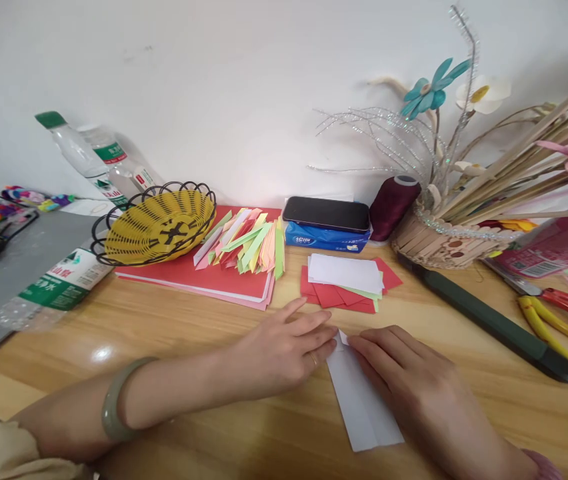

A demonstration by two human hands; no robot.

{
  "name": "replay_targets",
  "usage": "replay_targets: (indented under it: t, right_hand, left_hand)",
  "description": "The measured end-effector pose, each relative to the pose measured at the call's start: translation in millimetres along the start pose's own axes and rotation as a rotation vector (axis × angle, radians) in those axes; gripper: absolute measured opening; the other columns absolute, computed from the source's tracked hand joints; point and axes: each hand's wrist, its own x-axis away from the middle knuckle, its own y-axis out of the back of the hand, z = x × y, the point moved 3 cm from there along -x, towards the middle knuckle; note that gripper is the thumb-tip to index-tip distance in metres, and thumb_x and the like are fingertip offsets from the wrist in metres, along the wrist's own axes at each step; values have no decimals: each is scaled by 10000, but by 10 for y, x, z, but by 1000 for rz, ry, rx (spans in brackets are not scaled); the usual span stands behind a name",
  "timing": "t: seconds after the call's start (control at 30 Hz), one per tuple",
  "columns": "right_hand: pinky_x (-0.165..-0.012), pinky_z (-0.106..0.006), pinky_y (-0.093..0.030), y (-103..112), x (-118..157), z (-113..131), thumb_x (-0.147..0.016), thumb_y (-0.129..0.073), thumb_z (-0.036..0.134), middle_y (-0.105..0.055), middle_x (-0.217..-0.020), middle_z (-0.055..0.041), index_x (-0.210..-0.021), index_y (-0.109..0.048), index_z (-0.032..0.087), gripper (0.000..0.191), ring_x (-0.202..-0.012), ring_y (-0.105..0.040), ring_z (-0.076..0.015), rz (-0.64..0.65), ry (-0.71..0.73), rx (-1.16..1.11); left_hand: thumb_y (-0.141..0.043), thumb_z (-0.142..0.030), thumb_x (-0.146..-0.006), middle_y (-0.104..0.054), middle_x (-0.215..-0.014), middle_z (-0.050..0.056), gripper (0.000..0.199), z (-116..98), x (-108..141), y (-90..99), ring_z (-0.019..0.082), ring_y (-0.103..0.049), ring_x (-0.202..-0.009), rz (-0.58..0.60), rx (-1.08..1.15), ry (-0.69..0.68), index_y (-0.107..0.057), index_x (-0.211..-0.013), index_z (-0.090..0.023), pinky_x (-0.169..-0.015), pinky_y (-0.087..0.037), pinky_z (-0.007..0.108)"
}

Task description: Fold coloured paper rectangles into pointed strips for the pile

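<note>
A white sheet of paper (pixel 364 407) lies flat on the table, with a small fold at its far end. My right hand (pixel 409 373) rests along the paper's right side, its fingers pressed together on that folded corner. From the left reaches my left hand (pixel 289 343), its fingers spread and some fingertips touching the paper's far left corner. The thumb of my left hand is hidden. Just beyond my hands sits a small stack of paper pieces, a white one (pixel 344 272) on top of red ones (pixel 339 297).
A yellow basket (pixel 164 230) and folded paper strips (pixel 251 243) rest on red sheets (pixel 234 288). A phone (pixel 327 212) lies on a blue tissue pack (pixel 324 238) beside a thread spool (pixel 395 207). At right are a dark green knife-like tool (pixel 489 320) and scissors (pixel 559 320); a bottle (pixel 61 287) lies left.
</note>
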Motion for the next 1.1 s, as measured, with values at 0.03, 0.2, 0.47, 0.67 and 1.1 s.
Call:
replay_targets:
  t: [0.03, 0.2, 0.47, 0.67, 1.1]
  right_hand:
    - [-618, -317, -527, 18, 4, 8, -920, -316, 131, -634, -853, -98, -978, -600, 129, 290, -748, -603, -188, -7, 31, 12]
    - [-632, -323, -545, 56, 5, 3, -919, -295, 129, -643, -863, -114, -1055, -594, 105, 329, -763, -609, -196, -9, 90, 25]
    - [-638, -315, -541, 43, -3, -35, -946, -293, 164, -621, -851, -109, -1043, -598, 101, 326, -761, -590, -188, 59, 99, -38]
    - [-661, -314, -531, 20, 16, -48, -940, -299, 141, -602, -863, -115, -1044, -595, 78, 319, -778, -577, -188, 85, 112, -30]
    - [-693, -329, -522, -25, 15, -59, -957, -239, 159, -592, -885, -126, -1065, -592, 64, 382, -828, -561, -204, 95, 140, 1]
  left_hand:
    - [-422, -116, -944, -644, -1137, 88, 248, -3, 1, 3, 244, -511, -1161, 0, -8, -3, -593, -1121, -88, -976, -416, 490]
    - [-467, -130, -930, -641, -1133, 107, 232, -7, -4, 1, 244, -500, -1181, 6, -36, -18, -595, -1117, -81, -988, -406, 474]
    - [-436, -126, -939, -628, -1158, 96, 248, -32, 29, -35, 247, -452, -1215, 14, -43, -20, -579, -1130, -59, -1025, -371, 468]
    - [-453, -133, -933, -615, -1154, 115, 251, -18, -5, -17, 258, -454, -1199, 39, -14, -4, -569, -1136, -43, -1014, -389, 450]
    - [-340, -128, -968, -587, -1231, 80, 301, 71, 0, -72, 246, -314, -1326, 72, 98, -60, -578, -1147, -82, -1049, -337, 438]
